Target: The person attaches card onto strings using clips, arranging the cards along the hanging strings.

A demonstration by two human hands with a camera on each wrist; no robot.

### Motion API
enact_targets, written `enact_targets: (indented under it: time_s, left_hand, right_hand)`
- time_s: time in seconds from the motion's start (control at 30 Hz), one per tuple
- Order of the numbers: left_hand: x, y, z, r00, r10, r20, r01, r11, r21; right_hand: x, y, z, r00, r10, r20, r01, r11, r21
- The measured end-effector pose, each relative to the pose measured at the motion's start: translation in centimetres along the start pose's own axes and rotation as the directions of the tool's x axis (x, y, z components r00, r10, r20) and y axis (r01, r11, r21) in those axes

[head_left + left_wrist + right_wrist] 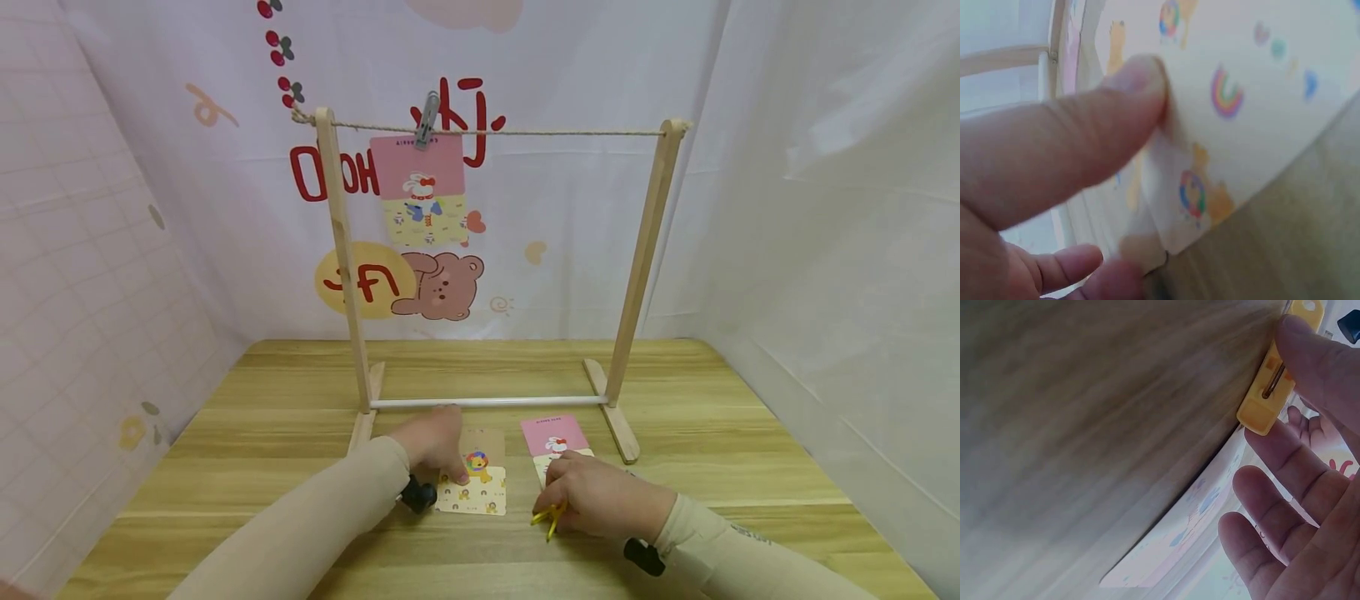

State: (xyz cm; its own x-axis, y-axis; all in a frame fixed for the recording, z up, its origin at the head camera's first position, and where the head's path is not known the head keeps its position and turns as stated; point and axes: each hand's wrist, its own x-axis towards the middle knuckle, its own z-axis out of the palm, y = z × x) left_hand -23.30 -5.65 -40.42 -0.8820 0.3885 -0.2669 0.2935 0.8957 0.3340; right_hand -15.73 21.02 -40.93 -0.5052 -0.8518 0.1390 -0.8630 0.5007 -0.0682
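Note:
My left hand (431, 440) is at the left edge of a lion card (483, 496) on the table and pinches that edge. In the left wrist view the thumb lies over the card's printed face (1254, 144), and a second card edge shows beneath it; some fingertips are hidden. Between thumb and index finger, my right hand (596, 496) holds a yellow clothespin (1266, 394), its other fingers loosely bent. That hand is over the lower part of a pink-and-yellow rabbit card (553, 429) and covers some of it.
A wooden frame (643, 250) stands behind the cards, with a twine line (555, 132) across its top and a white bar (487, 402) low down. A grey clothespin (427, 121) holds another rabbit card (442, 167) on the line. Printed cloth (570, 75) hangs around the table.

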Motion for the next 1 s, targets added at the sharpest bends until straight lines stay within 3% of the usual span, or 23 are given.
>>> enact_targets:
  time_s: [0.13,0.27,0.47,0.77,1.0]
  left_hand:
    - [-0.5,-0.6,0.3,0.999,0.043,-0.019,-0.043,0.999,-0.019]
    - [-1.2,-1.2,0.3,0.996,0.093,0.008,-0.093,0.996,0.006]
    - [-2.2,-1.1,0.8,0.998,0.053,0.026,-0.055,0.994,0.098]
    - [-1.5,-1.4,0.7,0.997,0.068,0.023,-0.069,0.997,0.021]
    - [-1.1,-1.6,0.5,0.997,0.053,0.057,-0.050,0.998,-0.048]
  right_hand:
    - [0.0,0.0,0.1,1.000,-0.001,0.001,0.001,1.000,0.009]
    - [0.0,0.1,0.1,1.000,0.003,0.002,-0.003,1.000,0.010]
    - [0.1,0.1,0.1,1.000,0.002,0.004,-0.002,1.000,0.008]
    - [-0.1,0.0,-0.2,1.000,0.009,0.015,-0.010,1.000,0.026]
    - [-0.2,0.0,-0.1,1.000,0.015,0.011,-0.015,0.999,0.028]
